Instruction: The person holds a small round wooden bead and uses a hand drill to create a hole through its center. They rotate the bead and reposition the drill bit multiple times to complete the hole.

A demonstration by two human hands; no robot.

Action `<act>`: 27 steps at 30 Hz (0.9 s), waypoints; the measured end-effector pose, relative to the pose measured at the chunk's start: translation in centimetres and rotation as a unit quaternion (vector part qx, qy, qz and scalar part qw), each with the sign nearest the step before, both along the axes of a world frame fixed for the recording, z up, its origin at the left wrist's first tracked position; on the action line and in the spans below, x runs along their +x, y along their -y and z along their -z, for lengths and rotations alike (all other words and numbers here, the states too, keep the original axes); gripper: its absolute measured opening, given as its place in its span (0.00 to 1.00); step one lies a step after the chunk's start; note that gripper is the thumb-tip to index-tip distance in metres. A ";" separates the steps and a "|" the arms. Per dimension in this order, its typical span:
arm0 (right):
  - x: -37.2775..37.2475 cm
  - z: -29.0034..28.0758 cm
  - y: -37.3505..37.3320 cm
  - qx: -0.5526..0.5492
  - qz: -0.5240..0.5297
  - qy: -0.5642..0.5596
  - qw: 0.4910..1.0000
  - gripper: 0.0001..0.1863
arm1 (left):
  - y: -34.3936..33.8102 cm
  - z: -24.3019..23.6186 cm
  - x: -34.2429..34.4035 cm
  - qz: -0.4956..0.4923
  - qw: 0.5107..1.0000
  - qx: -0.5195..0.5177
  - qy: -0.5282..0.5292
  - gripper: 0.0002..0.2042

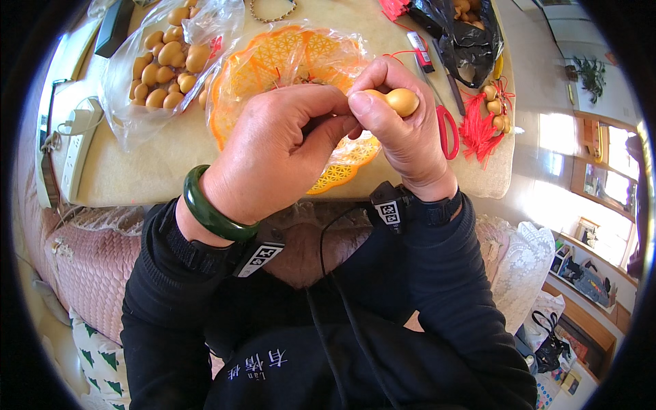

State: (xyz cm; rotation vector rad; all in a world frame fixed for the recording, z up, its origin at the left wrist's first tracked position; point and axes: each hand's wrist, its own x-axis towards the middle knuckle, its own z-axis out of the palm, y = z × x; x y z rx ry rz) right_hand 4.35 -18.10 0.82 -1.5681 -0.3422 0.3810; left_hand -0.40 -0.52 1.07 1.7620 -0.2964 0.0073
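A small tan gourd [400, 102] is held in my right hand [400, 133], thumb and curled fingers on its narrow end. My left hand [277, 150], with a green bangle [210, 212] at the wrist, is closed right beside it, fingertips near my right thumb; what it pinches is hidden. Below both hands lies an orange lattice basket [234, 68] with crumpled clear plastic in it and over it. Red-handled scissors [449, 133] lie just right of my right hand.
A clear bag of gourds [171, 68] lies back left, beside a white power strip [73, 157]. At back right are a black bag [465, 55], a glue tube [419, 52], a dark tool [448, 76] and red tassels [478, 137]. The table's near edge [130, 201] runs below the hands.
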 end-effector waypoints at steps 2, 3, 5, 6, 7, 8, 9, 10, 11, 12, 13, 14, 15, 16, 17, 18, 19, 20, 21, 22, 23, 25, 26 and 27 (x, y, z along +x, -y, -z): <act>0.0 0.0 0.0 0.024 -0.006 -0.027 0.999 0.10 | -0.1 0.1 0.1 0.006 1.000 0.001 0.005 0.05; 0.0 0.0 0.1 0.034 -0.010 -0.044 0.998 0.10 | 0.0 0.1 0.1 0.009 1.000 0.001 0.007 0.05; 0.0 0.0 0.1 0.048 -0.017 -0.064 0.997 0.10 | 0.0 0.3 0.2 0.010 1.000 -0.003 0.009 0.05; 0.1 0.0 0.1 0.051 -0.020 -0.067 0.996 0.10 | 0.1 0.3 0.2 0.008 1.000 -0.007 0.009 0.05; 0.1 0.1 0.1 0.054 -0.022 -0.072 0.996 0.10 | 0.1 0.3 0.1 0.004 1.000 -0.010 0.004 0.05; 0.2 0.2 0.1 0.057 -0.023 -0.075 0.995 0.09 | 0.1 0.3 0.1 0.006 1.000 -0.013 0.003 0.05; 0.2 0.2 0.1 0.061 -0.023 -0.079 0.995 0.09 | 0.1 0.4 0.1 0.006 1.000 -0.016 -0.002 0.05; 0.2 0.3 0.1 0.067 -0.023 -0.085 0.994 0.09 | 0.2 0.4 0.1 0.006 1.000 -0.018 -0.008 0.05; 0.2 0.3 0.0 0.041 -0.015 -0.055 0.998 0.09 | 0.1 0.3 0.1 0.007 1.000 -0.007 -0.004 0.05; 0.2 0.3 0.0 0.018 -0.008 -0.026 0.999 0.09 | 0.0 0.3 0.1 0.008 1.000 0.005 -0.001 0.05; 0.1 0.4 -0.1 -0.005 0.000 0.003 1.000 0.09 | 0.0 0.3 0.1 0.007 1.000 0.009 0.001 0.05; 0.0 0.3 -0.1 -0.022 0.008 0.035 0.999 0.09 | 0.0 0.3 0.1 0.003 1.000 0.020 0.002 0.05; -0.1 0.3 -0.2 -0.038 0.017 0.068 0.997 0.08 | 0.0 0.3 0.1 -0.003 1.000 0.024 0.002 0.05; -0.2 0.2 -0.2 -0.054 0.025 0.100 0.993 0.08 | 0.0 0.3 0.1 -0.009 1.000 0.027 -0.004 0.05; -0.2 0.2 -0.2 -0.031 0.024 0.055 0.998 0.08 | 0.1 0.3 0.1 -0.007 1.000 0.010 -0.004 0.05; -0.2 0.1 -0.2 -0.008 0.024 0.010 1.000 0.08 | 0.2 0.4 0.1 -0.005 1.000 -0.009 -0.009 0.05; -0.2 0.0 -0.2 0.017 0.022 -0.033 0.999 0.08 | 0.3 0.4 0.2 -0.005 1.000 -0.027 -0.014 0.05; -0.2 0.0 -0.2 0.031 0.019 -0.061 0.997 0.08 | 0.3 0.4 0.2 0.000 1.000 -0.023 -0.016 0.05; -0.1 -0.1 -0.3 0.047 0.016 -0.089 0.995 0.08 | 0.2 0.4 0.2 0.005 1.000 -0.018 -0.019 0.05; -0.1 -0.1 -0.3 0.063 0.013 -0.116 0.991 0.08 | 0.2 0.4 0.2 0.007 1.000 -0.014 -0.023 0.05; -0.2 -0.1 -0.3 0.035 0.016 -0.070 0.997 0.08 | 0.2 0.4 0.2 0.006 1.000 -0.006 -0.017 0.05; -0.2 0.0 -0.4 -0.026 0.025 0.017 0.999 0.08 | 0.1 0.4 0.2 0.002 1.000 0.006 -0.012 0.05; -0.2 0.0 -0.4 -0.011 0.022 -0.002 1.000 0.08 | 0.1 0.3 0.2 0.004 1.000 0.005 -0.012 0.05; -0.2 -0.1 -0.3 -0.001 0.021 -0.028 0.999 0.08 | 0.1 0.4 0.2 0.006 1.000 0.001 -0.016 0.05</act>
